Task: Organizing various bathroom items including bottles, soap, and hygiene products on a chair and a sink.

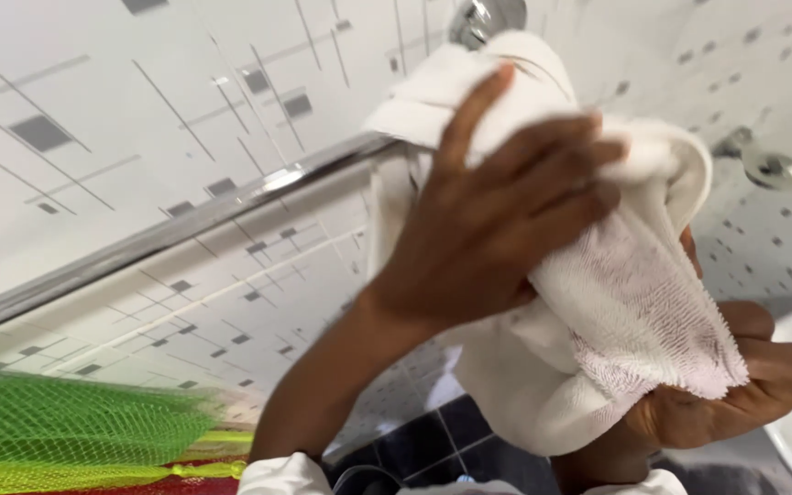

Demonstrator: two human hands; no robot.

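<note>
Left hand [497, 220], fingers curled, presses the white towel [616, 302] on the chrome rail [167, 234] at centre frame; right hand [744, 385] cups the towel's lower edge at lower right. Tiled wall [93, 92] lies open at upper left.

Chrome rail [167, 234] runs diagonally along the tiled wall [93, 110]; the towel [616, 302] covers its upper end. Wall fitting [770, 167] juts out at right. Green mesh [66, 431] fills lower left. Open room left of the towel, below the rail.
</note>
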